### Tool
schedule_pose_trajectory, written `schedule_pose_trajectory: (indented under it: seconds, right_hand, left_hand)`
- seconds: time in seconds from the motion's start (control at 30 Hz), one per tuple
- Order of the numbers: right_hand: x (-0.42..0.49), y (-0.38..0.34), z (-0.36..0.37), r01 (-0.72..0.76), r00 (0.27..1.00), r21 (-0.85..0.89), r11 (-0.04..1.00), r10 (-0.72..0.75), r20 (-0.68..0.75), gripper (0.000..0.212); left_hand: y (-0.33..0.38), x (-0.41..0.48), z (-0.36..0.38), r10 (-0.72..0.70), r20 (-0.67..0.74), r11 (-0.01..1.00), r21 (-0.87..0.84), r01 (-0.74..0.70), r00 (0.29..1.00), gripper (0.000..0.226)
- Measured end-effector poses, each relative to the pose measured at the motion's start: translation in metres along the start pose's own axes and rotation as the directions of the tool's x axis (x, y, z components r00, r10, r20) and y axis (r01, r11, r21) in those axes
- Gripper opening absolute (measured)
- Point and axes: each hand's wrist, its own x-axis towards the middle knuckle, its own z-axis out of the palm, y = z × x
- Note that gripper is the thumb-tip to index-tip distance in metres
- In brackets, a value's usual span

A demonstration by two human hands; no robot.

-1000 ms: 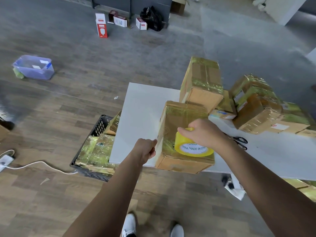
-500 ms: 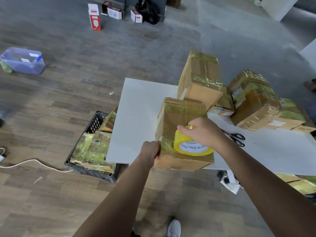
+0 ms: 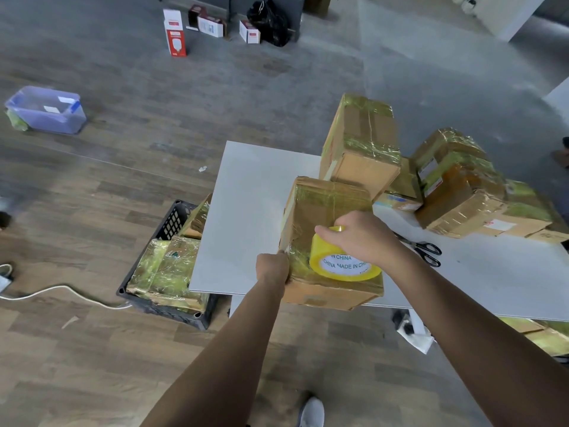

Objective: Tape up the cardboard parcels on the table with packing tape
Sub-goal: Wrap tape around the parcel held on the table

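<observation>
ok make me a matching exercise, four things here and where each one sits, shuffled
1 tape roll
2 scissors
3 black crate
4 purple tub

a floor, far left
b on the near parcel, under the right hand
c white table, right of the right hand
d floor, beside the table's left edge

Pairs: 1-b, 2-c, 3-d, 4-a

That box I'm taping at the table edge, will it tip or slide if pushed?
The parcel sits at the near edge of the table, so a push toward you could tip it off. Its glossy tape wrap probably makes it slippery. Flat, square faces suggest it stays stiff.
</observation>
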Motion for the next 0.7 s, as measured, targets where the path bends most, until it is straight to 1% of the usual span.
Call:
schedule_pose_trajectory:
  seconds: [0.07,0.1,0.17,0.27,0.33,0.4,0.5,0.57,0.6,0.63,0.7]
  right_hand:
    - [0.0,-0.001,0.001,0.006,1.0,-0.011,1.0,-0.006,0.0,0.058]
    - [0.0,-0.001,0.001,0.01,1.0,-0.018,1.0,-0.01,-0.002,0.058]
    - [0.001,-0.001,0.001,0.01,1.0,-0.029,1.0,-0.01,-0.009,0.058]
    - [0.002,0.0,0.002,0.011,1.0,-0.037,0.999,-0.011,-0.016,0.059]
    - [0.002,0.001,0.003,0.035,0.999,-0.022,0.999,-0.036,-0.03,0.059]
    - [0.001,0.006,0.0,0.085,0.996,0.026,0.996,-0.085,-0.026,0.057]
    - [0.001,0.026,-0.005,0.123,0.989,0.201,0.972,-0.136,0.055,0.059]
    - [-0.002,0.039,-0.004,0.086,0.988,0.34,0.936,-0.123,0.09,0.057]
    - [-0.004,0.042,-0.003,0.066,0.99,0.373,0.926,-0.108,0.092,0.054]
    - [-0.005,0.043,-0.001,0.061,0.991,0.374,0.925,-0.101,0.087,0.053]
    - [-0.006,0.042,-0.002,0.082,0.991,0.307,0.948,-0.11,0.074,0.056]
  left_hand:
    - [-0.002,-0.005,0.0,0.15,-0.071,0.98,0.141,-0.139,0.986,0.034]
    - [-0.003,-0.011,0.0,0.25,-0.094,0.95,0.215,-0.225,0.964,0.033]
    - [-0.007,-0.021,-0.001,0.398,-0.104,0.889,0.29,-0.355,0.911,0.028]
    - [-0.018,-0.031,-0.001,0.512,-0.096,0.812,0.379,-0.444,0.854,0.029]
    - [-0.019,-0.033,0.003,0.542,-0.067,0.767,0.446,-0.461,0.838,0.03]
    - [-0.017,-0.032,0.004,0.53,-0.05,0.772,0.441,-0.457,0.847,0.029]
    - [-0.015,-0.028,0.002,0.49,-0.033,0.81,0.386,-0.441,0.871,0.023]
    - [-0.015,-0.026,0.001,0.475,-0.033,0.813,0.399,-0.424,0.879,0.022]
    - [-0.016,-0.026,0.001,0.472,-0.032,0.811,0.408,-0.42,0.881,0.023]
    - [-0.015,-0.028,0.002,0.47,-0.033,0.807,0.421,-0.415,0.882,0.023]
    - [-0.014,-0.029,0.003,0.476,-0.04,0.789,0.46,-0.407,0.878,0.024]
